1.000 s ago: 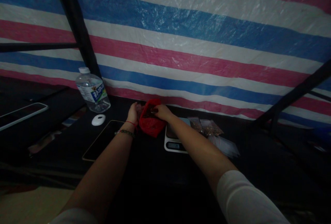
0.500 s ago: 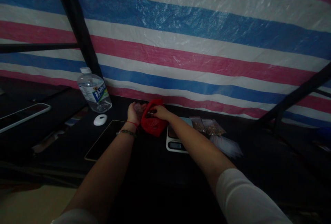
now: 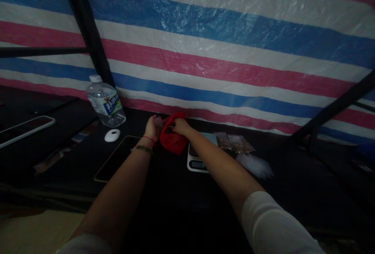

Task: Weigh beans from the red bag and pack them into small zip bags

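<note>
Beside scale (image 3: 197, 165), red bag (image 3: 174, 143); mouth upward, leftward

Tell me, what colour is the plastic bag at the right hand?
The plastic bag is red, seen in the head view.

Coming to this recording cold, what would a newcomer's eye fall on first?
Probably the glossy striped sheet in red, white and blue, filling the background behind the black tabletop. Next, the bright red bag near the middle, with the right hand at its opening and the left hand at its left. Then the clear bottle standing upright toward the left.
</note>
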A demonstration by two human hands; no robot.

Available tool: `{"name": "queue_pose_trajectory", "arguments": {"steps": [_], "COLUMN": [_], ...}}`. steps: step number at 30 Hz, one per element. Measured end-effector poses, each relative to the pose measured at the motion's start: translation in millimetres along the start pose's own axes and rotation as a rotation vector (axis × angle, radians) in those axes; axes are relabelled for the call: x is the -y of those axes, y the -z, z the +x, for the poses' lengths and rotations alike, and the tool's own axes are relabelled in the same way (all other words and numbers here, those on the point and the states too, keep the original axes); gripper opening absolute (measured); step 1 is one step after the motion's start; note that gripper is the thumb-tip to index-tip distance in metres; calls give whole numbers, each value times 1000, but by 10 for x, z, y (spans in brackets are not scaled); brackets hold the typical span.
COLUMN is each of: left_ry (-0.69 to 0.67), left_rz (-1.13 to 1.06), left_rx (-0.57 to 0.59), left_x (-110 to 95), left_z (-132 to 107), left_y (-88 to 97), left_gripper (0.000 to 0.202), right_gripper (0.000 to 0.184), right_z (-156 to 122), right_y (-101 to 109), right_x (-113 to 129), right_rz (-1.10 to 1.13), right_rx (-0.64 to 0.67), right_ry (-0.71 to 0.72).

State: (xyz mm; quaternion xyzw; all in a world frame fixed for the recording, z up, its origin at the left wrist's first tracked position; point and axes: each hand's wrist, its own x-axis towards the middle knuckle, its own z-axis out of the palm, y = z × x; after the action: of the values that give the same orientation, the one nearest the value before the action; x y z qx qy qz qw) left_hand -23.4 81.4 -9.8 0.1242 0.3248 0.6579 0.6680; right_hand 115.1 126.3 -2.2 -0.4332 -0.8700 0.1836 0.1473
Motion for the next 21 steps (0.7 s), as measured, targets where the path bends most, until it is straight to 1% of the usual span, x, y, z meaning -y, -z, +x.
{"name": "queue_pose_trajectory", "arguments": {"steps": [5, 9, 12, 14, 17, 19, 21], "left_ry": [2, -4, -3, -2, -8, -16, -6], "left_rz": [-26, -29, -23, -9, 22, 42, 40], "left_rx": [52, 57, 52, 50, 45, 40, 35], "left_x": [-4, 12, 19, 21, 23, 22, 17], "left_z": [20, 21, 7, -1, -9, -11, -10], "left_y": [28, 7, -12, -19, -30, -41, -51], "left_gripper": [26, 29, 30, 31, 34, 31, 28], "right_gripper": [28, 31, 28, 31, 30, 25, 23], "right_z": [-11, -31, -30, -22, -10, -7, -10], "right_y": [-27, -21, -21, -29, -38, -33, -19], "right_x": [56, 18, -3, 5, 44, 75, 95], "right_rz": [26, 48, 58, 61, 76, 83, 84], "right_rx": [-75, -85, -124, -144, -98, -51, -34], "right_ry": [-114, -116, -144, -159, -133, -109, -96]}}
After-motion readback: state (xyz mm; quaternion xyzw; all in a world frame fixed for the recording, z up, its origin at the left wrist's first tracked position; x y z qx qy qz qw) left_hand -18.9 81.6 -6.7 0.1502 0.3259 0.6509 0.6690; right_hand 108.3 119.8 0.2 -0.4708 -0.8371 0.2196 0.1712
